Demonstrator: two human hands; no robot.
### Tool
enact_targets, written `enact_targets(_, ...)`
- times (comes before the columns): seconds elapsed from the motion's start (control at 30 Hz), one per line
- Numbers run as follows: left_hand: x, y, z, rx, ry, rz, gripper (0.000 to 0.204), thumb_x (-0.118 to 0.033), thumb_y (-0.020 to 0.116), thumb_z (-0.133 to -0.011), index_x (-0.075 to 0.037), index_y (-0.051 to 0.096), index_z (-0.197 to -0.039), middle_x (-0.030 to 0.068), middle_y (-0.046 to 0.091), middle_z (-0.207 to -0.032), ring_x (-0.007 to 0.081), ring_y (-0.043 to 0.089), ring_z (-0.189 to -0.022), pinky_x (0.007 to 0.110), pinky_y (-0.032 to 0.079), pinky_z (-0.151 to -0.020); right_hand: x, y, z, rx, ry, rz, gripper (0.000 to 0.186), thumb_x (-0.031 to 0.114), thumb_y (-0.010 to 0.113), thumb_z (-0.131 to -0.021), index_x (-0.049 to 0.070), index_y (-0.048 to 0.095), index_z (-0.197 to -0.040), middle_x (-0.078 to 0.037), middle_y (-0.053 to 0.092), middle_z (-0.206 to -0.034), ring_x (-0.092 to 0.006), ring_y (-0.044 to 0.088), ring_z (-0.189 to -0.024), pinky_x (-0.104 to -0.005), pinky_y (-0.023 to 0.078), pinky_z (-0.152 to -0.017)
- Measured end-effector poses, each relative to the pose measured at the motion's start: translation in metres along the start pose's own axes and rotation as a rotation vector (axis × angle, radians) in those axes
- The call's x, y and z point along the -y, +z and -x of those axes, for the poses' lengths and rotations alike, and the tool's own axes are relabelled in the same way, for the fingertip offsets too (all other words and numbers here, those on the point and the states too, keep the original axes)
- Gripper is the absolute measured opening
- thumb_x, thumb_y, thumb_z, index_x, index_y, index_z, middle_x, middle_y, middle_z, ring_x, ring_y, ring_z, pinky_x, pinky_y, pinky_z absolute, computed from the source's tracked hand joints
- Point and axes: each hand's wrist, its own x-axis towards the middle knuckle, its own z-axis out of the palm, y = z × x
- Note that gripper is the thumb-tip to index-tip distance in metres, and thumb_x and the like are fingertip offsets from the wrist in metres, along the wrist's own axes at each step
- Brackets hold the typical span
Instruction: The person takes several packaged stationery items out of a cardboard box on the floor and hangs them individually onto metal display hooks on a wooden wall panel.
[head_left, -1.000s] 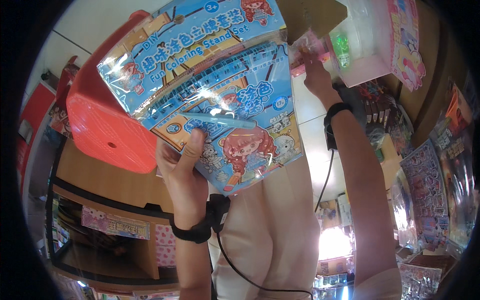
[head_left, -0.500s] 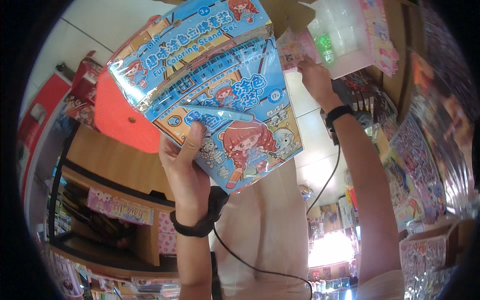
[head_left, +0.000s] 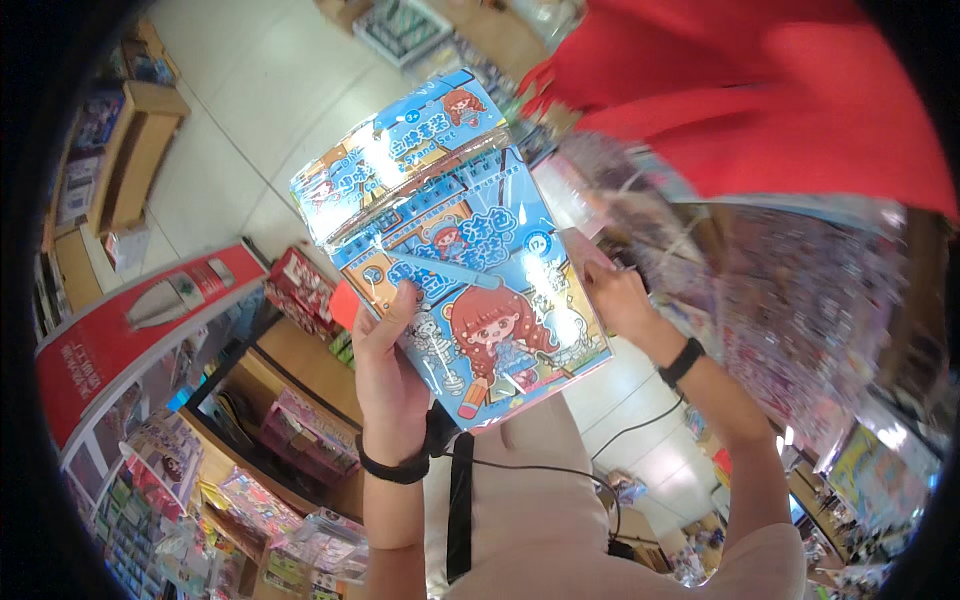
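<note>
My left hand (head_left: 390, 365) is closed round the lower left edge of a blue colouring set (head_left: 500, 325) in a clear plastic bag, its thumb on the front. The set shows a cartoon girl with red curls, and a light blue pen (head_left: 450, 268) lies slantwise across it under the plastic. My right hand (head_left: 620, 300) is at the set's right edge with bent fingers. Their tips are partly hidden there, and I cannot tell whether they grip the set or something behind it.
A large red cloth-like shape (head_left: 740, 90) fills the upper right. Shelves of packaged goods (head_left: 800, 320) stand at the right. At the left are a red display panel (head_left: 150, 330) and a wooden shelf unit (head_left: 300, 400). A black cable (head_left: 530, 468) hangs across my front.
The view has swung round. My right hand has come back from a pink package by a white bin to the set's edge. My left hand keeps hold of the set, now lower in view.
</note>
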Motion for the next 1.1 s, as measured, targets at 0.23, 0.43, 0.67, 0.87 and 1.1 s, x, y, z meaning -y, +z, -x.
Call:
enact_targets(0.23,-0.056,0.079,0.108,0.375,0.009,0.049,0.035,-0.014,0.047,-0.087,0.000,0.042,-0.118,0.0109,0.054,-0.112,0.0205,0.054,-0.100,0.033,0.041,-0.088,0.053,-0.167,0.076,-0.315,0.050,0.199,0.007,0.010,0.056,-0.065,0.004,0.056,-0.070,-0.009,0.050,-0.075,-0.0196,0.056,-0.059,-0.0315,0.046,-0.049)
enact_targets(0.43,-0.065,0.134,0.163,0.623,0.059,0.011,0.032,-0.012,0.050,-0.086,0.001,0.044,-0.114,0.0105,0.056,-0.106,0.0180,0.057,-0.094,0.031,0.044,-0.083,0.090,-0.261,0.157,-0.525,0.207,0.360,0.019,0.009,0.054,-0.063,0.003,0.057,-0.081,-0.006,0.046,-0.073,-0.0190,0.054,-0.065,-0.0306,0.045,-0.054)
enact_targets(0.67,-0.026,0.199,0.209,0.901,0.049,-0.100,0.036,-0.011,0.052,-0.084,0.001,0.042,-0.116,0.0100,0.053,-0.110,0.0177,0.053,-0.098,0.032,0.042,-0.085,0.108,-0.314,0.279,-0.946,0.449,0.681,0.030,0.005,0.057,-0.056,0.005,0.058,-0.086,-0.004,0.054,-0.083,-0.0200,0.051,-0.074,-0.0316,0.044,-0.061)
enact_targets(0.87,-0.018,0.219,0.228,1.073,0.102,-0.090,0.046,-0.005,0.051,-0.081,0.002,0.034,-0.123,0.0138,0.047,-0.119,0.0227,0.049,-0.106,0.036,0.040,-0.090,0.134,-0.379,0.336,-1.180,0.583,0.868,0.028,0.001,0.057,-0.054,0.006,0.060,-0.082,-0.006,0.055,-0.082,-0.0237,0.050,-0.083,-0.0410,0.040,-0.076)
enact_targets(1.1,-0.012,0.216,0.225,1.150,0.034,-0.190,0.036,-0.010,0.046,-0.087,0.001,0.039,-0.120,0.0124,0.049,-0.117,0.0220,0.051,-0.104,0.037,0.040,-0.090,0.135,-0.497,0.361,-1.378,0.352,1.043,0.027,-0.006,0.053,-0.060,0.004,0.060,-0.084,-0.010,0.054,-0.079,-0.0293,0.052,-0.078,-0.0370,0.042,-0.072)
